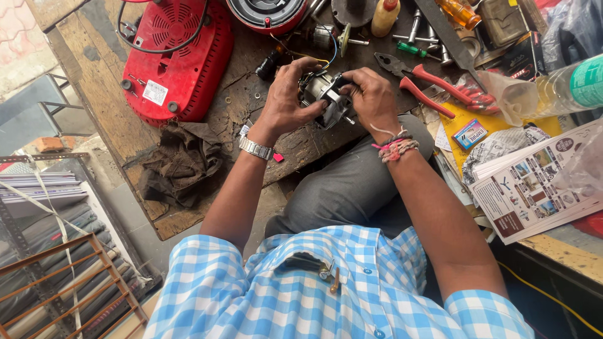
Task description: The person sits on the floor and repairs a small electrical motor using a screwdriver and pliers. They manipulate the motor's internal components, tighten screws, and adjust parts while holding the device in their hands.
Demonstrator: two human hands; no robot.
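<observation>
Holding one small electric motor (326, 100) above the workbench (107, 113) edge: your left hand (286, 103) and right hand (372, 97) both grip it. Nearby: red appliance base (176, 63), red-handled pliers (427, 85), dark rag (182, 163). Keep both grips firm and the wires slack.

Both hands cover most of the small motor (326, 95), so its far side cannot be made out. The red appliance base (178, 59) and the round red-rimmed part (267, 12) are cut off by the top edge. The plastic bottle (575, 85) runs off the right edge.
</observation>
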